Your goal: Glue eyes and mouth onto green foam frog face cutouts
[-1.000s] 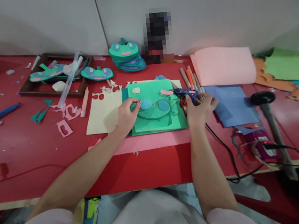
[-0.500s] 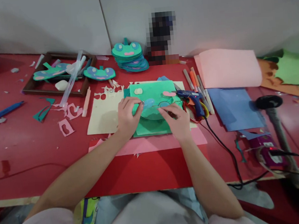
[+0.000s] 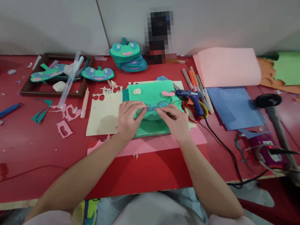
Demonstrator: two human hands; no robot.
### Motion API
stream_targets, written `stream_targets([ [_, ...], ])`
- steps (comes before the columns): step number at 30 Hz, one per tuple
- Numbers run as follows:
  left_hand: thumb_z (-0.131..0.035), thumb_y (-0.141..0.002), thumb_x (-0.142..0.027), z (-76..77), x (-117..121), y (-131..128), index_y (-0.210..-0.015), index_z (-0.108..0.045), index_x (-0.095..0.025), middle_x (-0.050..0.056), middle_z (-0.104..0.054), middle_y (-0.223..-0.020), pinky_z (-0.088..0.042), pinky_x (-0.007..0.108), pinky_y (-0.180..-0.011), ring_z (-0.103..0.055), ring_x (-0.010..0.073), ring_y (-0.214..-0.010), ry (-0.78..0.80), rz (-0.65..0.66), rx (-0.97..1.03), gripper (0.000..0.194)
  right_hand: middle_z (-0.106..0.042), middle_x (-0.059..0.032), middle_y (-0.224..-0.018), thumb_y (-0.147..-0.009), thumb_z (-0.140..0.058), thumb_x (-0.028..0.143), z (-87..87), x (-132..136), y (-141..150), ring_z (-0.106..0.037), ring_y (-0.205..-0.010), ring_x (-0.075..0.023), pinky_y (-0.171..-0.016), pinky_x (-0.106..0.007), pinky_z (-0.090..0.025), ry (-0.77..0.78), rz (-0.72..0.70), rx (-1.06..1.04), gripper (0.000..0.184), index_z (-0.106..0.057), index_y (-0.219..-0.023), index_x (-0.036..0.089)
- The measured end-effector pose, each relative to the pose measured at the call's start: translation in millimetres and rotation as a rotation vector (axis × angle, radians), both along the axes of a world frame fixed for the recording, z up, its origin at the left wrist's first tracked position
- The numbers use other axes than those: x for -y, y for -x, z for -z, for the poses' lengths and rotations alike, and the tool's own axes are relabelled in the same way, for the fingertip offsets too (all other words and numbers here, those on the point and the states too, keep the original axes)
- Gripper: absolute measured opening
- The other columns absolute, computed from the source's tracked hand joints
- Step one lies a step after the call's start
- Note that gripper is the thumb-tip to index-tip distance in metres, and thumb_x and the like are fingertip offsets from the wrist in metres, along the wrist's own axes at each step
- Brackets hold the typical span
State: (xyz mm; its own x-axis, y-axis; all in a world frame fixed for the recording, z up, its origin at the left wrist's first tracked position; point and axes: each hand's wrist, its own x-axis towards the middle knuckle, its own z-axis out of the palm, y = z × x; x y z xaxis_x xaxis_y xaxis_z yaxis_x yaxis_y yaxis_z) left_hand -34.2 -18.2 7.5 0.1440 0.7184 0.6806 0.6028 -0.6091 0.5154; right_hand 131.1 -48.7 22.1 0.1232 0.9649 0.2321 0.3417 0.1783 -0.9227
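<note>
My left hand point(image 3: 130, 119) is closed in a pinch at the left end of a small blue foam piece point(image 3: 152, 108). At the right end of that piece, the thumb and finger of my right hand point(image 3: 176, 120) are pinched too. Beneath the fingertips lies a rounded green foam cutout point(image 3: 151, 116), on top of a green foam sheet point(image 3: 154, 129). Another blue round piece point(image 3: 163, 104) shows beside my right fingers. Two cream ovals point(image 3: 137, 91) and a pink mouth-shaped piece point(image 3: 168, 93) rest on the sheet's upper part.
A blue glue gun point(image 3: 190, 96) lies over scissors point(image 3: 204, 109) at the right, its cord trailing down. Markers point(image 3: 199, 87) lie beyond. Finished frog faces point(image 3: 126, 53) are stacked at the back, near a brown frame tray point(image 3: 81, 94). A hammer-like mallet point(image 3: 278, 125) is far right.
My hands have come closer together over the green cutout. The right fingertips have moved left to the blue piece, which now sits between both pinches.
</note>
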Motion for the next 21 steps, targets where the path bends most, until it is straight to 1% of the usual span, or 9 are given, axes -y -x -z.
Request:
stream_targets([
  [4, -0.057, -0.085, -0.025, -0.3, -1, 1, -0.083, -0.062, -0.021, 0.001, -0.07, -0.086, -0.043, 0.032, -0.081, -0.062, 0.0136, -0.084, -0.044, 0.0, 0.006, 0.006, -0.057, 0.0003, -0.075, -0.079, -0.061, 0.036, -0.3, 1, -1, -0.049, -0.064, -0.0094, -0.056, -0.025, -0.038, -0.009, -0.009, -0.02, 0.017, -0.072, -0.084, 0.023],
  [11, -0.059, -0.083, -0.024, -1.1, 1, 0, -0.083, -0.062, -0.022, 0.0, -0.071, -0.085, -0.042, 0.032, -0.08, -0.061, 0.0135, -0.082, -0.13, 0.015, -0.058, 0.004, -0.055, 0.0011, -0.073, -0.08, -0.06, 0.035, -1.2, 1, -1, -0.047, -0.062, -0.0087, -0.056, -0.024, -0.037, 0.002, -0.029, -0.01, 0.018, -0.072, -0.086, 0.024],
  [13, -0.06, -0.083, -0.023, -2.2, 3, 1, -0.085, -0.063, -0.023, -0.001, -0.071, -0.087, -0.042, 0.033, -0.082, -0.061, 0.0137, -0.083, -0.163, 0.034, -0.099, 0.004, -0.054, 0.0015, -0.07, -0.08, -0.061, 0.035, -0.6, 0, -1, -0.045, -0.061, -0.0084, -0.055, -0.024, -0.036, -0.002, -0.028, -0.012, 0.017, -0.072, -0.085, 0.023],
  [17, -0.06, -0.083, -0.025, -3.1, 8, 2, -0.091, -0.064, -0.027, -0.002, -0.071, -0.091, -0.041, 0.035, -0.088, -0.061, 0.0139, -0.085, -0.228, 0.079, -0.181, 0.01, -0.052, 0.002, -0.067, -0.08, -0.061, 0.036, -0.4, 0, -2, -0.043, -0.059, -0.0083, -0.053, -0.024, -0.035, -0.011, -0.018, 0.001, 0.017, -0.071, -0.08, 0.023],
  [21, -0.058, -0.084, -0.026, 0.7, 12, 5, -0.097, -0.064, -0.032, -0.004, -0.071, -0.094, -0.04, 0.038, -0.092, -0.061, 0.0151, -0.087, -0.229, 0.081, -0.303, 0.015, -0.054, 0.0013, -0.068, -0.079, -0.061, 0.036, -2.6, 1, -2, -0.045, -0.061, -0.0092, -0.055, -0.024, -0.037, -0.02, -0.02, 0.031, 0.017, -0.07, -0.078, 0.022],
])
